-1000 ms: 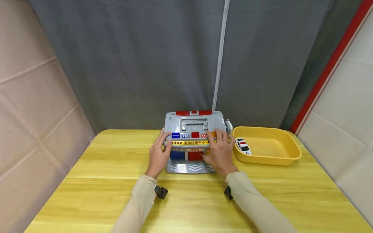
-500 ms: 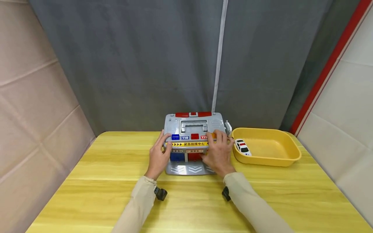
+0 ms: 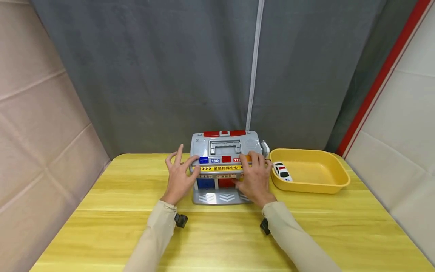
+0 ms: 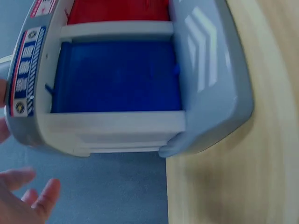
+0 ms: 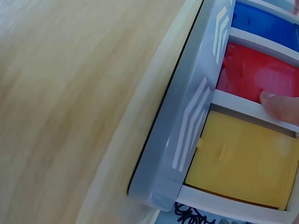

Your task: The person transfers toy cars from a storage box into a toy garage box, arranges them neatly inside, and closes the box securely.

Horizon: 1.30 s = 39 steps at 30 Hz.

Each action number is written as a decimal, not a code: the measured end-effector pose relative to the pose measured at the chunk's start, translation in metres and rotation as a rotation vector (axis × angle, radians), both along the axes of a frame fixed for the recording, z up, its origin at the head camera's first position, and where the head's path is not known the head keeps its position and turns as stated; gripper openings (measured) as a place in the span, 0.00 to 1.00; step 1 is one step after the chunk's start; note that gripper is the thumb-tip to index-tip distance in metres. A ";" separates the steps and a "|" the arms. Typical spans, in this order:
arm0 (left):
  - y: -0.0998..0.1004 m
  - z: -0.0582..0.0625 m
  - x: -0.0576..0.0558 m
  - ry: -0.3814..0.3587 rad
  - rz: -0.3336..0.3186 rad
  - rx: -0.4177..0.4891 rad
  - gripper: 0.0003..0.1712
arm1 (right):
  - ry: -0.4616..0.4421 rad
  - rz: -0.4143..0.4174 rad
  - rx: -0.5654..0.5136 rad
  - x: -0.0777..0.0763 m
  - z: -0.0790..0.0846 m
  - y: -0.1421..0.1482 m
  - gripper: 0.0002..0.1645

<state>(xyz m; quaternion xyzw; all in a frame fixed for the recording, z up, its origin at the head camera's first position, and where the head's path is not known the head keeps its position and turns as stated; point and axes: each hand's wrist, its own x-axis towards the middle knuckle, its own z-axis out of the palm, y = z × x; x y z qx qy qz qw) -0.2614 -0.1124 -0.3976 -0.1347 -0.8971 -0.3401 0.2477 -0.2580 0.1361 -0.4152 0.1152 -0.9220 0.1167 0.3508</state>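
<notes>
A grey toy garage (image 3: 225, 147) stands on the table, with a folding handle on its roof and colored lights along the front. Blue (image 4: 117, 77), red and yellow (image 5: 243, 156) doors line its front above a grey ramp. My left hand (image 3: 177, 180) pinches the roof's front left corner beside the blue light (image 3: 204, 160) with thumb and index finger; its other fingers stick out, off the garage. My right hand (image 3: 256, 180) grips the roof's front right part, fingers on top near the orange light, thumb (image 5: 280, 106) below by the red door (image 5: 254, 72).
A yellow plastic tub (image 3: 310, 187) stands right of the garage. Inside, a white toy car (image 3: 283, 172) with red and black markings leans at the left end. A grey curtain (image 3: 153, 83) hangs behind the wooden table (image 3: 217, 234).
The left hand has shifted left, and its outer fingers have lifted away from the garage's side and spread. The right hand keeps its place. The garage stays where it was.
</notes>
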 end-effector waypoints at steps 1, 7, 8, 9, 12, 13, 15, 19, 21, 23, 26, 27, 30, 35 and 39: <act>-0.001 0.001 -0.001 0.010 -0.006 -0.011 0.20 | -0.002 0.002 0.002 0.000 0.000 0.001 0.52; -0.003 0.005 -0.007 0.039 -0.130 0.073 0.19 | -0.015 0.021 0.008 0.000 0.000 0.002 0.51; -0.004 0.005 -0.007 0.033 -0.152 0.094 0.19 | -0.017 0.027 0.009 0.001 0.000 0.001 0.51; -0.005 0.005 -0.007 0.019 -0.168 0.117 0.19 | -0.020 0.034 0.010 0.001 0.000 0.001 0.51; -0.007 0.003 -0.006 -0.017 -0.197 0.160 0.17 | -0.026 0.043 0.014 0.001 -0.001 0.000 0.50; -0.007 0.002 -0.006 -0.023 -0.204 0.166 0.17 | -0.026 0.041 0.014 0.001 -0.001 0.000 0.50; -0.007 0.002 -0.006 -0.027 -0.221 0.175 0.16 | -0.026 0.032 0.015 0.001 0.000 0.000 0.51; -0.006 0.001 -0.008 -0.023 -0.243 0.197 0.15 | -0.038 0.038 0.007 0.000 0.002 0.001 0.51; -0.005 0.000 -0.008 -0.025 -0.241 0.202 0.15 | -0.047 0.053 -0.001 0.000 0.003 0.001 0.50; -0.004 -0.001 -0.008 -0.031 -0.236 0.203 0.15 | -0.058 0.064 -0.006 0.001 0.003 0.002 0.50; -0.003 -0.003 -0.008 -0.034 -0.235 0.208 0.15 | -0.066 0.070 -0.006 0.003 0.004 0.003 0.49; -0.002 -0.003 -0.008 -0.034 -0.235 0.212 0.15 | -0.067 0.072 -0.006 0.003 0.004 0.004 0.49; -0.001 -0.004 -0.007 -0.033 -0.239 0.231 0.15 | -0.070 0.079 -0.006 0.004 0.004 0.005 0.49; 0.002 -0.004 -0.006 -0.056 -0.241 0.240 0.15 | -0.092 0.126 -0.046 0.007 0.005 0.011 0.50; 0.005 -0.005 -0.005 -0.049 -0.236 0.252 0.15 | -0.120 0.212 -0.079 0.011 0.008 0.021 0.50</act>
